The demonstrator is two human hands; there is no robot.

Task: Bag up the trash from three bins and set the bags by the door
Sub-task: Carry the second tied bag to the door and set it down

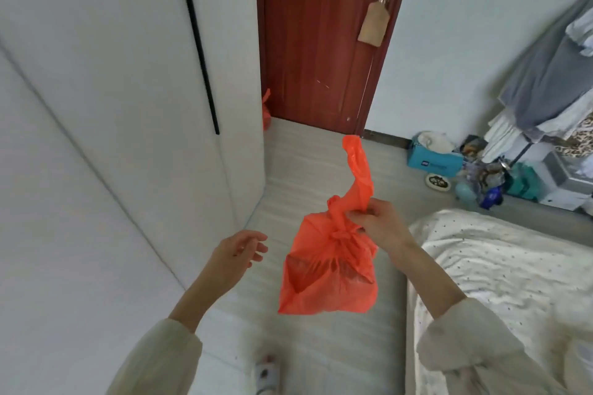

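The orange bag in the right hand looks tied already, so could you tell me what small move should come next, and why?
Probably carry the orange bag forward to the red door. It hangs knotted from the right hand, the left hand is free, and another orange bag already sits by the door.

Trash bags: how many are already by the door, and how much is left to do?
One orange bag already sits on the floor by the red door, partly hidden behind the white wardrobe. A second tied orange bag hangs from the right hand; the left hand is empty. It must be set down there; no third bag shows.
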